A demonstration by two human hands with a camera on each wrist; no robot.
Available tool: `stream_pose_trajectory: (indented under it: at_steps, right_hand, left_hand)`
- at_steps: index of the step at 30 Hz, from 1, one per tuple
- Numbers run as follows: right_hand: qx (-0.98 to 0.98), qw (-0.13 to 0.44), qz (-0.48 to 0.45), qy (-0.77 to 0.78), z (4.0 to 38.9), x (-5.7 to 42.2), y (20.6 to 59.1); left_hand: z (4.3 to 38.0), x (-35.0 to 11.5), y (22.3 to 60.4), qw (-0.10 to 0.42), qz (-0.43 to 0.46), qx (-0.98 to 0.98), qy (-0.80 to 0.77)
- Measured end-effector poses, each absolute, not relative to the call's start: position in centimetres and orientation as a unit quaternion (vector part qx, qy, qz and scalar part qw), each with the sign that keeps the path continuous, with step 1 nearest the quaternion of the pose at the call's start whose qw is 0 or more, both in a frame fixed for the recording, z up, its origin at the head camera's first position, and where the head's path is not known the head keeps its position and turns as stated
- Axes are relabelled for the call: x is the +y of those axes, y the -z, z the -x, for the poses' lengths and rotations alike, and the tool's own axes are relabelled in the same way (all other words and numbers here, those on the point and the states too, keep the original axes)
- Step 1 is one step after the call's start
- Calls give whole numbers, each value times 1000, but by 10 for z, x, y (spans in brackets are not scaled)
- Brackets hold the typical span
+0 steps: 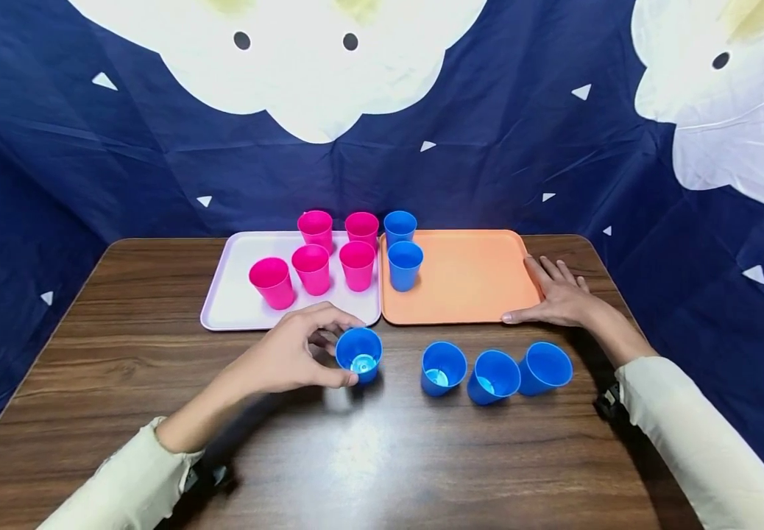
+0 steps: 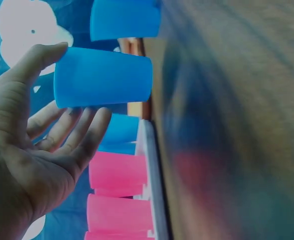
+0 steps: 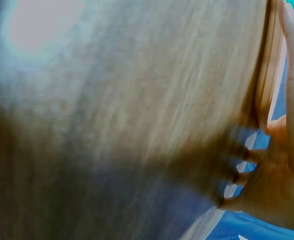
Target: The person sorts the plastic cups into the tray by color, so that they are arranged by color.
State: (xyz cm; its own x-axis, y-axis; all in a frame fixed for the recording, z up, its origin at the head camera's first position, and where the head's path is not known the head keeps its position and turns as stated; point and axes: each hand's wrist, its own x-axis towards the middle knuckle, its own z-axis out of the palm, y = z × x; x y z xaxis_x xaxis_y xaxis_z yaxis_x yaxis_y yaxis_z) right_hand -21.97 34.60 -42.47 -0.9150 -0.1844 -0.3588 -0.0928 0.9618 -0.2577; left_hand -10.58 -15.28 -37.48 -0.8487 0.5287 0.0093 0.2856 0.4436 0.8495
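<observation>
In the head view my left hand [image 1: 302, 350] holds a blue cup [image 1: 359, 353], upright in front of the trays. Its thumb is on the near side of the rim and the fingers on the far side. The same blue cup [image 2: 104, 77] appears sideways in the left wrist view, between the thumb and fingertips of the left hand [image 2: 46, 130]. My right hand [image 1: 557, 296] rests at the right end of the orange tray [image 1: 475, 276], fingers spread along the side and thumb at the near corner. Two blue cups [image 1: 405, 266] stand at this tray's left side.
Several pink cups [image 1: 311, 271] stand on the white tray [image 1: 236, 294], which adjoins the orange one. Right of the held cup, three more blue cups [image 1: 444, 369] stand close together on the wooden table [image 1: 124, 346]. A dark blue cloth [image 1: 157, 162] hangs behind.
</observation>
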Motion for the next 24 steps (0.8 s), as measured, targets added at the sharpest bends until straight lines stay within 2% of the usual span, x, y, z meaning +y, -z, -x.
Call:
stream_pose_trajectory:
  at_steps: [12, 24]
  right_hand:
    - [971, 193, 71, 124, 219, 346, 427]
    - [970, 195, 73, 126, 218, 347, 428]
  left_hand:
    - [134, -132, 357, 66, -193, 839, -505]
    - [155, -89, 377, 13, -104, 822, -560]
